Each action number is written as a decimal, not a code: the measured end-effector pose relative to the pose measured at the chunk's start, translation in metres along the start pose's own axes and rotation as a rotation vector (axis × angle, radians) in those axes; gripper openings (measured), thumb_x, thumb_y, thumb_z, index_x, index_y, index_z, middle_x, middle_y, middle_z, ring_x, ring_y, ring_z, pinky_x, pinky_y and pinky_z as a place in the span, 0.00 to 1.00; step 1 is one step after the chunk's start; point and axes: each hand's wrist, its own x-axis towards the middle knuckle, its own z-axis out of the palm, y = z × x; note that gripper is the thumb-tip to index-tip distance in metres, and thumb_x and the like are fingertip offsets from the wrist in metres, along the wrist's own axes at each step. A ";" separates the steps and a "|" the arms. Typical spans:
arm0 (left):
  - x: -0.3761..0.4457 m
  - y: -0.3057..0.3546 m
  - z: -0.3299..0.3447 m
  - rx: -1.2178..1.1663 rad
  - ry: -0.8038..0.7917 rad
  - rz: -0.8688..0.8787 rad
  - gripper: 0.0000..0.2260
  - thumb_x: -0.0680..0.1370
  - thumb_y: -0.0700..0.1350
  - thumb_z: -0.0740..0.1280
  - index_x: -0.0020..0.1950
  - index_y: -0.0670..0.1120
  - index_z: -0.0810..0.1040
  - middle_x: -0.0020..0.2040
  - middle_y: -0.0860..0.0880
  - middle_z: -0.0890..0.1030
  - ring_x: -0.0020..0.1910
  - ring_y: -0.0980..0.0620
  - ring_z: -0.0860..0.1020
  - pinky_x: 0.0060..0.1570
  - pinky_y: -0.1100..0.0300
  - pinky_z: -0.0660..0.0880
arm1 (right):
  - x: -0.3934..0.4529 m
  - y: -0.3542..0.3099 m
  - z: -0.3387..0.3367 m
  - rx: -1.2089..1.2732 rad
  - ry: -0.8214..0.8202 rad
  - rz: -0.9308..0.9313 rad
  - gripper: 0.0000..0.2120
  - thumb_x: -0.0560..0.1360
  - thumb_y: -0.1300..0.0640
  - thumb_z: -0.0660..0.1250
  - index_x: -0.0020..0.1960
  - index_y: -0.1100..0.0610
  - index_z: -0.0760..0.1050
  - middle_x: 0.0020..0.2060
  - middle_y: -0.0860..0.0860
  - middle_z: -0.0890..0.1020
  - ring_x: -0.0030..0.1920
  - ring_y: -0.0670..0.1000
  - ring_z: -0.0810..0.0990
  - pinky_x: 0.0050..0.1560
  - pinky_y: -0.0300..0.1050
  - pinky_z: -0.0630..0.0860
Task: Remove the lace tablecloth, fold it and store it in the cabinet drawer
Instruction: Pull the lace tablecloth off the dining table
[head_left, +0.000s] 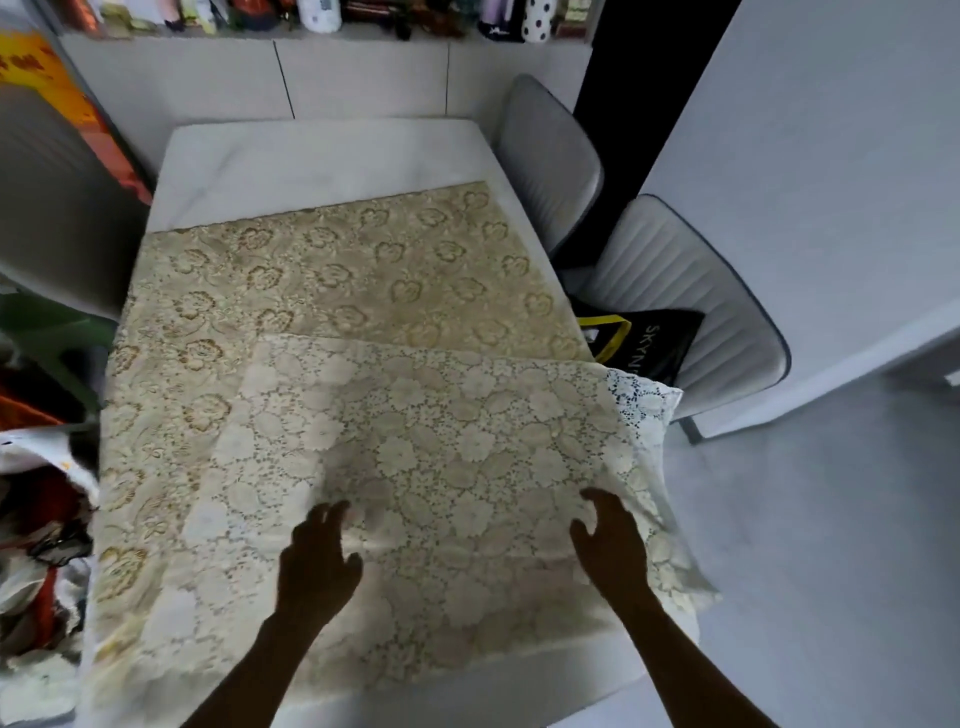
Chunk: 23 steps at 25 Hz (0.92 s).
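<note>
A: Where's the cream floral lace tablecloth (441, 457)?

B: Folded over the near right part of the white table (311, 156), one corner hanging past the right edge. Left hand (317, 556) and right hand (613, 540) rest on it, fingers loosely spread, gripping nothing.

A: Handling?

B: Probably light, limp, snag-prone; pinch the corners.

Two grey padded chairs, one (550, 156) tucked close at the far right side of a white desk (311, 156) and another (691, 306) just beside it, carry a black bag (649, 338) with yellow handles between the nearer seat and the desk edge. Behind, pale cabinet doors (358, 78) support a shelf crowded with bottles and packets (322, 13). A heap of red and white fabric (36, 519) lies at left; grey floor (831, 519) spreads right.
</note>
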 end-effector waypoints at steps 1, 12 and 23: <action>0.005 0.027 0.015 -0.022 -0.054 0.067 0.31 0.75 0.46 0.68 0.76 0.48 0.61 0.77 0.44 0.62 0.74 0.43 0.63 0.68 0.49 0.67 | 0.017 0.014 -0.010 0.027 0.017 0.066 0.22 0.72 0.58 0.70 0.65 0.54 0.72 0.58 0.53 0.80 0.55 0.59 0.79 0.54 0.50 0.75; 0.089 0.194 0.113 0.033 0.101 0.158 0.26 0.72 0.51 0.74 0.67 0.46 0.75 0.69 0.43 0.73 0.66 0.40 0.70 0.60 0.47 0.70 | 0.119 0.134 -0.030 0.129 -0.093 0.146 0.09 0.77 0.51 0.65 0.44 0.55 0.77 0.39 0.52 0.82 0.43 0.56 0.81 0.42 0.49 0.77; 0.099 0.152 0.064 -0.013 0.116 -0.002 0.11 0.76 0.43 0.68 0.57 0.44 0.79 0.60 0.42 0.77 0.60 0.40 0.74 0.58 0.46 0.75 | 0.110 0.068 -0.055 -0.290 0.125 -0.253 0.06 0.73 0.57 0.72 0.41 0.60 0.78 0.39 0.57 0.81 0.34 0.58 0.78 0.30 0.46 0.75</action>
